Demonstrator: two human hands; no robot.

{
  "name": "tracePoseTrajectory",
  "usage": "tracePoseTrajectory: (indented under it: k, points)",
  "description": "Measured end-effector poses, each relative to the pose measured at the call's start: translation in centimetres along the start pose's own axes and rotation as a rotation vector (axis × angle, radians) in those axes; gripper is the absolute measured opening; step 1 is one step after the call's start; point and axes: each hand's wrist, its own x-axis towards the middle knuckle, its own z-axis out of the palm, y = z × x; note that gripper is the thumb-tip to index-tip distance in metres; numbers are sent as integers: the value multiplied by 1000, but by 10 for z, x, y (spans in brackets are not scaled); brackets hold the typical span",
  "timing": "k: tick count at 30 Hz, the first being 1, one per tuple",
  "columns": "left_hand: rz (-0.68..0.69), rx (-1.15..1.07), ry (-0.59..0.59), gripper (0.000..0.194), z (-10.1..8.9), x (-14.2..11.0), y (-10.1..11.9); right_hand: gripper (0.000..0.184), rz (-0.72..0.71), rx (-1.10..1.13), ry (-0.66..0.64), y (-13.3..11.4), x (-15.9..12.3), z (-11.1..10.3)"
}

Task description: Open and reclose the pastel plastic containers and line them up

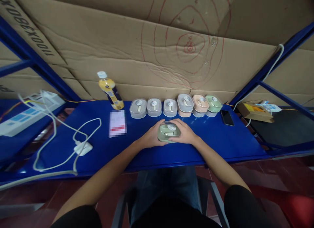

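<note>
Near the front of the blue table, a green lidded container [166, 136] with a round white sticker is gripped from both sides. My left hand [152, 135] wraps round its left side, and my right hand [186, 132] closes over its right side. Behind it stands a row of similar containers: a grey one [138, 114] at the left, another grey one [154, 112], and a third [170, 112]. Farther right are stacks of two, topped by a grey container [184, 105], a pink one [200, 106] and a green one [214, 107].
A yellow bottle [111, 92] stands at the back left, with a blurred-out card [117, 123] before it. A white adapter [83, 148] lies among loose cables. A phone [227, 118] lies at the right. Cardboard [110, 41] forms the back wall between blue metal posts.
</note>
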Motion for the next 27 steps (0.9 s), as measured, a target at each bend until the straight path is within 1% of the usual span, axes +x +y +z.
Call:
tracePoseTrajectory:
  k: [2,3,7,8,9,13,17,22,25,27]
  points:
    - [8,26,3,121,-1,-2,0,80,54,50,66,10,-3,-3]
    - [29,46,3,112,-2,-3,0,76,86,66,97,16,-5,-4]
    - [156,131,-28,57,-5,-5,5,65,185,126,173,33,-9,-7]
    - [179,150,-35,49,-5,-5,6,64,195,143,180,36,-9,-7]
    - [195,165,-34,45,-5,-5,7,64,198,156,185,37,-9,-7]
    - [233,186,15,38,-4,-5,7,64,189,146,200,35,-10,-6]
    - [183,170,67,36,-9,-5,4,65,206,119,217,34,-10,-7]
    - [95,200,167,37,-27,-11,-9,69,252,131,263,39,-13,-11]
    - [41,254,200,40,-38,-18,-21,70,288,130,282,43,-16,-15]
    - [1,280,215,42,-41,-21,-28,69,308,136,293,44,-18,-17]
